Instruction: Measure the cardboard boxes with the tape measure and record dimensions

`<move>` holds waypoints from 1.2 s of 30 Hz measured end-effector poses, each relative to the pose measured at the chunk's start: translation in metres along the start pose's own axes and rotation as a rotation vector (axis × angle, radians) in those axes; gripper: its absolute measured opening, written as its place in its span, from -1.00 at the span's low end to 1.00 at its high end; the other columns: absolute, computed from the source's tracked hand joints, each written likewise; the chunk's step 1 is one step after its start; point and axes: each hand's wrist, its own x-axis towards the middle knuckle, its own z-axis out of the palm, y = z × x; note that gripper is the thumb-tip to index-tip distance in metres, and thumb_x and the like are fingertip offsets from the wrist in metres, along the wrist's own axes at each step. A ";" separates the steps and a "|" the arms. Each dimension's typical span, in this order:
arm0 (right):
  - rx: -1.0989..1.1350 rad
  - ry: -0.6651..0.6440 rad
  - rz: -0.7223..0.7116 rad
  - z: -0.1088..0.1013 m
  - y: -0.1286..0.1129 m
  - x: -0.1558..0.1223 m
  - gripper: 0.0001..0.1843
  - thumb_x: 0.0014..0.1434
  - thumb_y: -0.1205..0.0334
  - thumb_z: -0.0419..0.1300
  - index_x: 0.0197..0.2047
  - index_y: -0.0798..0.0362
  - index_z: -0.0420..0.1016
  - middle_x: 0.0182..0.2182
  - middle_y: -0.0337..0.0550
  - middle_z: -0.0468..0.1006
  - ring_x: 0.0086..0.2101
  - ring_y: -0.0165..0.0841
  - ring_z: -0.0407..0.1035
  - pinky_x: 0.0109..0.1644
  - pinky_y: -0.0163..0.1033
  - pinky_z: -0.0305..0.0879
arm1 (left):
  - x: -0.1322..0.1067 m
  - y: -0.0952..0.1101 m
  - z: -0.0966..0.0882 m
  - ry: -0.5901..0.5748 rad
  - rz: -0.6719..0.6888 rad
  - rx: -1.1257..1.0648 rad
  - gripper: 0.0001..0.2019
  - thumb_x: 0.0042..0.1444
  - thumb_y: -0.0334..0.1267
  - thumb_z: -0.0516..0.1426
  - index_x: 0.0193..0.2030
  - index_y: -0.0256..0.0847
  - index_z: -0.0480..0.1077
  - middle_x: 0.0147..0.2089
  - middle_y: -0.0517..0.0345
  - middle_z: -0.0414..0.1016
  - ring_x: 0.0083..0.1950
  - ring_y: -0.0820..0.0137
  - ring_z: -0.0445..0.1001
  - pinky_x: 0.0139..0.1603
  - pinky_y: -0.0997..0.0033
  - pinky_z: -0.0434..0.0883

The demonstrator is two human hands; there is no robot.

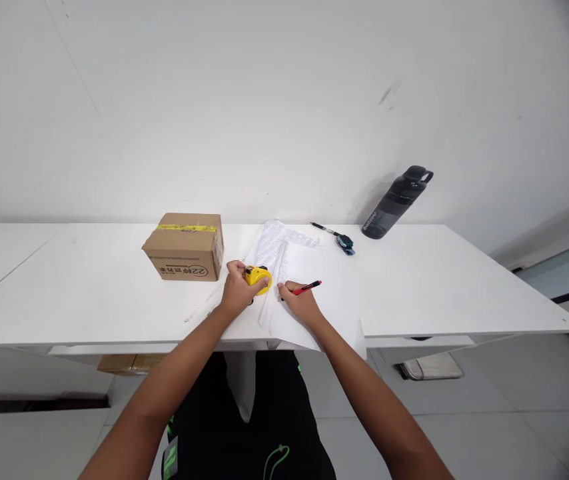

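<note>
Two hands closed: left hand (pixel 237 288) grips tape measure (pixel 258 277), right hand (pixel 298 301) grips pen (pixel 308 287).

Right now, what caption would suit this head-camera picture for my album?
Left hand grips a yellow tape measure while right hand holds a red pen on white paper beside a cardboard box.

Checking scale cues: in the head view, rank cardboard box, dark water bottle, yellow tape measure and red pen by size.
1. cardboard box
2. dark water bottle
3. yellow tape measure and red pen: alike, both partly hidden, unranked.
</note>
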 end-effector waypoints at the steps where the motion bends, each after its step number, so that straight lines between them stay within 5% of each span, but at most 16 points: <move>1: 0.008 0.010 0.002 0.000 0.000 0.000 -0.59 0.13 -0.01 0.08 -0.65 -0.01 0.19 -0.66 -0.33 0.24 -0.52 -0.39 0.15 -0.40 -0.27 0.07 | 0.000 0.001 0.000 0.001 0.005 0.002 -0.35 -0.19 -0.06 0.36 -0.11 -0.10 0.03 -0.22 0.17 0.39 -0.22 0.34 0.48 -0.19 0.34 0.35; 6: -0.006 0.042 0.000 0.000 0.001 -0.001 -0.56 0.12 0.00 0.09 -0.64 -0.02 0.00 -0.67 -0.35 0.14 -0.54 -0.42 0.08 -0.42 -0.28 0.01 | -0.002 0.006 -0.002 0.020 0.035 0.123 -0.41 -0.20 0.00 0.36 -0.18 -0.10 0.08 -0.27 0.20 0.37 -0.25 0.34 0.45 -0.22 0.35 0.31; 10: 0.003 -0.021 -0.019 -0.001 0.003 -0.001 -0.58 0.13 -0.04 0.07 -0.63 -0.02 0.08 -0.65 -0.32 0.21 -0.51 -0.39 0.14 -0.40 -0.28 0.05 | -0.003 0.008 -0.002 -0.016 0.109 0.201 -0.48 -0.13 0.01 0.32 -0.15 -0.10 0.17 -0.29 0.19 0.40 -0.22 0.31 0.46 -0.20 0.34 0.32; 19: 0.019 0.086 -0.003 0.001 0.006 -0.001 -0.54 0.13 0.00 0.08 -0.61 -0.03 -0.07 -0.66 -0.38 0.04 -0.55 -0.44 0.00 -0.43 -0.28 -0.03 | -0.004 0.019 -0.008 -0.108 0.208 0.240 -0.48 0.07 -0.05 0.21 0.17 -0.08 0.28 -0.04 0.10 0.53 -0.07 0.26 0.51 -0.05 0.32 0.37; 25: 0.004 -0.004 0.008 0.000 0.004 -0.001 -0.56 0.11 0.02 0.09 -0.62 -0.02 -0.04 -0.66 -0.37 0.06 -0.55 -0.46 -0.01 -0.44 -0.29 -0.05 | -0.005 0.021 -0.010 -0.148 0.254 0.243 -0.51 0.18 -0.07 0.13 0.24 -0.12 0.27 0.17 0.05 0.45 0.09 0.25 0.46 0.11 0.29 0.36; 36: -0.039 0.113 0.028 0.002 0.006 -0.001 -0.57 0.12 0.00 0.05 -0.63 -0.03 -0.02 -0.68 -0.38 0.02 -0.56 -0.44 -0.02 -0.45 -0.28 -0.06 | -0.006 0.014 -0.009 -0.179 0.231 0.228 -0.50 0.26 -0.05 0.06 0.29 -0.15 0.26 0.25 0.02 0.40 0.25 0.24 0.37 0.27 0.25 0.27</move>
